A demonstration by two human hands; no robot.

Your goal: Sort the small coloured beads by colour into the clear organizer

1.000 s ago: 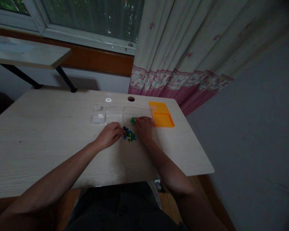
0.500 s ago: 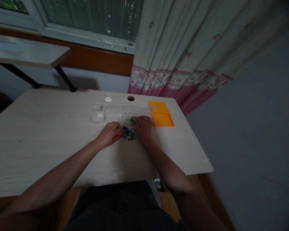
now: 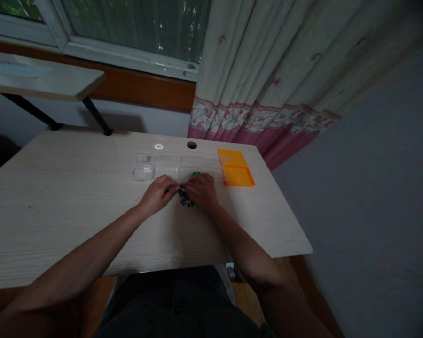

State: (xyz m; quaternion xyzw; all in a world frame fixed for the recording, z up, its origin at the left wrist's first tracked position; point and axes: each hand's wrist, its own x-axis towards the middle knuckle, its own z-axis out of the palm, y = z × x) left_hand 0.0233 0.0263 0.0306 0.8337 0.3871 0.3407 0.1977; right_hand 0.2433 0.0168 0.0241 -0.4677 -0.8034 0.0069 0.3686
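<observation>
A small heap of blue, green, yellow and black pieces (image 3: 186,201) lies on the table, too small to name by kind. My left hand (image 3: 158,193) is at the heap's left edge, fingertips pinched together. My right hand (image 3: 203,191) comes in over the heap from the right, and its pinched fingertips nearly meet those of the left. What either hand holds, if anything, is hidden. Just behind the right hand, some green pieces (image 3: 195,174) show in a clear plastic compartment box (image 3: 167,172); my right fingers partly cover them.
An open orange case (image 3: 240,176) lies at the right end of the clear box. Behind is a round hole (image 3: 191,145) in the tabletop (image 3: 74,211). A raised shelf (image 3: 45,80) stands at the back left, and a curtain (image 3: 254,112) hangs beyond the table.
My right hand has moved back from the green pieces in the box, leftward and nearer me, to the heap. My left hand stays about where it was.
</observation>
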